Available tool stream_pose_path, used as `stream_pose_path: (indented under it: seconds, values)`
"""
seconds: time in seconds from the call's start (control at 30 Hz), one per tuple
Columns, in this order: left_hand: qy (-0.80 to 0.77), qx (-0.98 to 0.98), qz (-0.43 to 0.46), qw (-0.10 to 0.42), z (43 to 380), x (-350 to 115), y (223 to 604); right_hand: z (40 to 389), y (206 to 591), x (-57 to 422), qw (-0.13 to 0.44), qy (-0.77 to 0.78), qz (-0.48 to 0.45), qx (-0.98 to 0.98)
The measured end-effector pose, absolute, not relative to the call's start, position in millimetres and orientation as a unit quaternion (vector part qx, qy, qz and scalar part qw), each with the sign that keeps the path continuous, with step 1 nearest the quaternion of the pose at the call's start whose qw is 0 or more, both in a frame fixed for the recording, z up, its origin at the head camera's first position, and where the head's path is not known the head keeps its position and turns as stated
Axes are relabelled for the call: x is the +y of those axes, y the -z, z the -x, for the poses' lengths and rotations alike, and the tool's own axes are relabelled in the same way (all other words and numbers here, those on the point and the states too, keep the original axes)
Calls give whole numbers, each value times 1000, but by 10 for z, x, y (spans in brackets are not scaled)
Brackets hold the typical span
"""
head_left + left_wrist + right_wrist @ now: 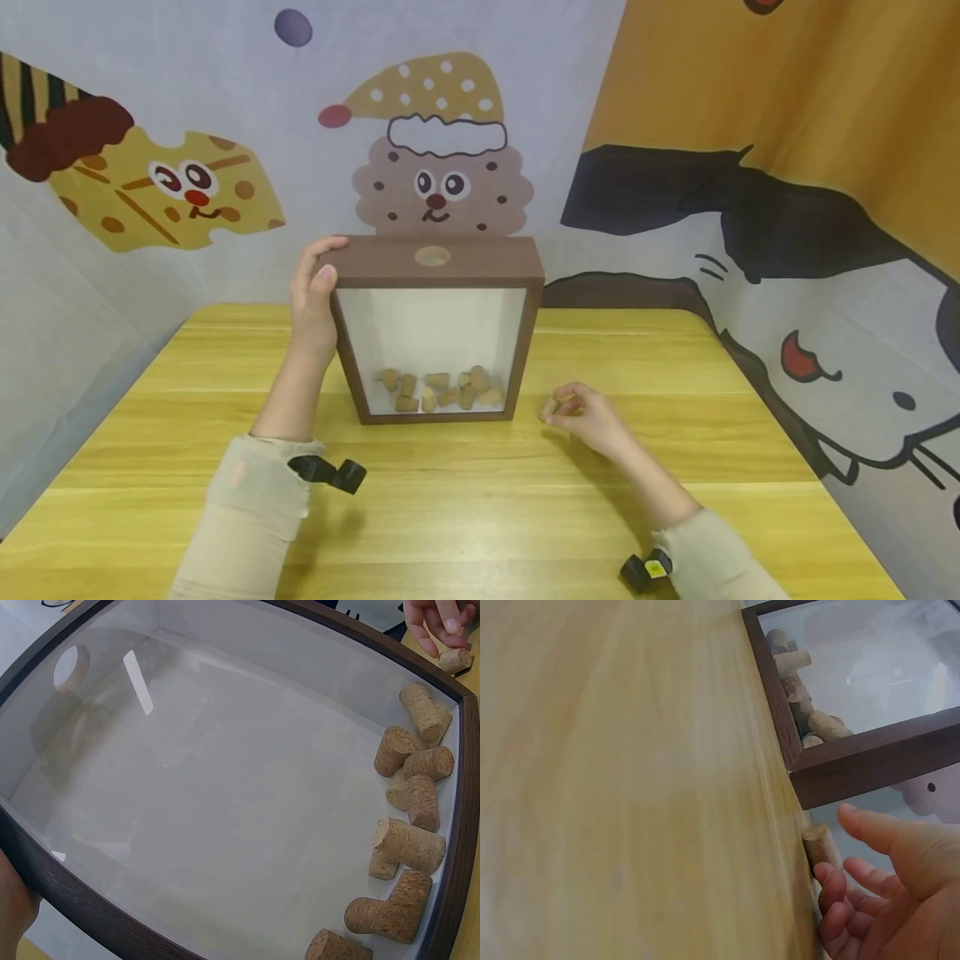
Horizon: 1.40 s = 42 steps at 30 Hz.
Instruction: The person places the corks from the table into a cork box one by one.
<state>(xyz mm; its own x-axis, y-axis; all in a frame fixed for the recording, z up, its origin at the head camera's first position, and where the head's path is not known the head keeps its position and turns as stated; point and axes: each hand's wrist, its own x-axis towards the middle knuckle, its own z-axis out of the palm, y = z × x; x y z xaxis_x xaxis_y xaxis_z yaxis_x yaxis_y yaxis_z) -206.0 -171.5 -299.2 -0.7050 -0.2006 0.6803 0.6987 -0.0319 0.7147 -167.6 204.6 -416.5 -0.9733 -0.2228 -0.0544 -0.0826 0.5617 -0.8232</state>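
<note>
A dark brown shadow box frame (536,350) with a clear front stands upright on the table. Several corks (447,397) lie along its bottom, behind the clear panel. My left hand (313,292) grips the frame's upper left corner, thumb at the front and fingers over the top edge. To the right of the frame, a single cork (821,844) sits on the tabletop. Around it my right hand (588,417) reaches down, and in the right wrist view the thumb (866,827) stands apart from the cork, with the other fingers loosely bent beside it.
A round hole (432,256) opens in the frame's top. The wooden table (465,517) extends to both sides and toward me. Behind it hangs a cloth backdrop (247,50) printed with cartoon figures. Each wrist carries a small black camera mount (330,472).
</note>
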Motion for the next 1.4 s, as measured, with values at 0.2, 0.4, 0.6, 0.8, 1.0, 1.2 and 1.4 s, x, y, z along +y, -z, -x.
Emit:
stream_pose_path:
  seconds: [0.2,0.4,0.6,0.8,1.0,1.2,1.4]
  values:
    - [691,-614,201,324,2057,-1716,2993,1725,4224,2008,80,465,85,878]
    - [689,-615,201,327,2055,-1717,2993,1760,4244,1957,73,453,61,886]
    - [687,-613,201,333,2051,-1712,2990,1777,4256,1947,67,452,53,888]
    - [690,-611,200,333,2056,-1711,2993,1765,4258,1967,59,454,65,887]
    - [686,-614,203,333,2058,-1713,3003,1740,4215,1993,40,472,70,878]
    - [689,-612,203,332,2053,-1713,2998,1680,3990,1976,-15,494,118,861]
    - [688,-613,204,330,2051,-1713,2998,1569,3679,1910,-49,520,137,841]
